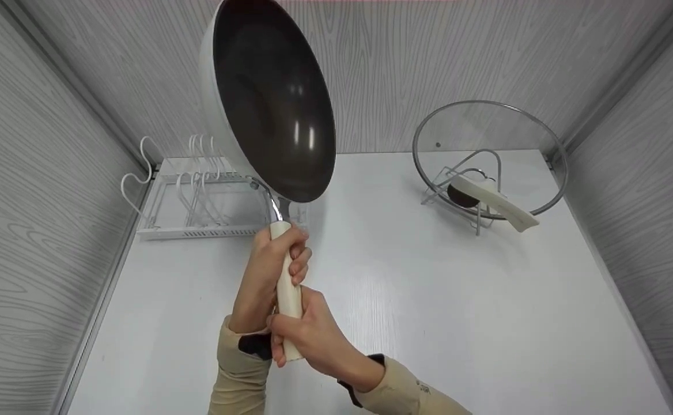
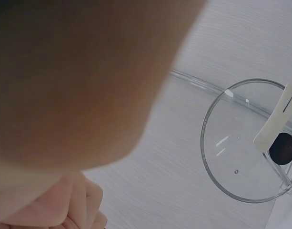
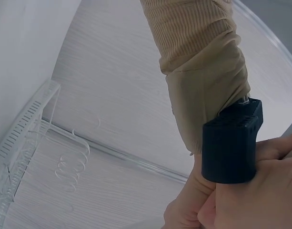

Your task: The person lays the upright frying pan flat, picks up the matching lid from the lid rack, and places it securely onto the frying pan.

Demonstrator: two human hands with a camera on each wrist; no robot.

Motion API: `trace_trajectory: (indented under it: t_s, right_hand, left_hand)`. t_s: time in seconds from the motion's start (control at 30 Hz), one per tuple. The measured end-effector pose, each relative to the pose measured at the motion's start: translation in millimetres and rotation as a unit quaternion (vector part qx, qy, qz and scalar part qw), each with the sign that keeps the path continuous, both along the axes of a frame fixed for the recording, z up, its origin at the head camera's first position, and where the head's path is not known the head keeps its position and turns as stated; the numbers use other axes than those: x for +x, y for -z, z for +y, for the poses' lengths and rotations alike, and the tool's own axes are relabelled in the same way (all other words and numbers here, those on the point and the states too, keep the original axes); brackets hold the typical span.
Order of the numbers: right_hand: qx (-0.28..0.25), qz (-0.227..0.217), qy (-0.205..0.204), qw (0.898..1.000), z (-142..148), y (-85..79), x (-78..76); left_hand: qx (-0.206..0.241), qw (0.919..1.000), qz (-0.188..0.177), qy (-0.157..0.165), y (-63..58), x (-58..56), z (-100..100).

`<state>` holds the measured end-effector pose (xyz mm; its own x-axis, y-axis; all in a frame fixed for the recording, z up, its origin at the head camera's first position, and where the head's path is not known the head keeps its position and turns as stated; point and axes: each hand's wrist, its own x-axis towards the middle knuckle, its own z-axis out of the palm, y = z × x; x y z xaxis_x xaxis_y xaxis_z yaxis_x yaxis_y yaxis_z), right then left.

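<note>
Grip: two hands, both on one pan handle (image 1: 286, 288). Left hand (image 1: 263, 262) curled round the upper part; right hand (image 1: 316, 334) wrapped round the lower end, near the butt. We note both closed, with nothing else in either.

Far left: one white wire rack (image 1: 218, 231), slotted front rail, upright loops, standing on the desk (image 1: 382, 259).

Hazards, as we judge them: the pan could snag those loops and shove the rack askew if it came down tilted. The bowl's bulk sits well beyond both hands, so a slackened hold might let the handle roll and the bowl swing.

Centre left: one deep pan (image 1: 273, 109), held up over the desk and partly in front of the rack (whether the two touch, we cannot tell). Tipped on its side, mouth facing right; upper edge cut off in the head view. Interior dark, smooth, glossy, with bright streaks of reflected light; exterior pale. Handle cream, joined by a shiny metal neck (image 1: 273, 204).

Right: one clear glass lid (image 1: 512, 158), metal-rimmed, with a cream handle bar (image 1: 495, 199) and a dark round part, propped on a small wire stand (image 1: 478, 226).
</note>
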<state>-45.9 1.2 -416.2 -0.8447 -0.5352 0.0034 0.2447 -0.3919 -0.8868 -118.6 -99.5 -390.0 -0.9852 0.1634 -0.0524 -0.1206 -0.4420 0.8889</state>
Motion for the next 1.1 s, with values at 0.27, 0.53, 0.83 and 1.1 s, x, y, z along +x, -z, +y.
trace_trajectory:
  t_s: [0.27,0.53,0.83,1.1]
  right_hand:
    - [0.009,-0.009,-0.013,1.0,1.5,-1.4,-2.6]
    - [0.005,0.0,-0.019,1.0,2.3,-3.4,-4.2]
    - [0.011,-0.006,-0.037,0.999,3.0,-2.1,-8.1]
    - [0.01,-0.013,-0.052,0.999,3.6,-4.1,-8.6]
  left_hand:
    - [0.022,0.9997,-0.007,0.009,2.3,-3.5,0.3]
    - [0.072,0.9965,-0.022,0.035,3.2,-3.3,-2.6]
    - [0.137,0.9877,-0.038,0.066,6.9,-8.2,-4.7]
    - [0.208,0.972,-0.051,0.097,8.7,-8.5,-7.3]
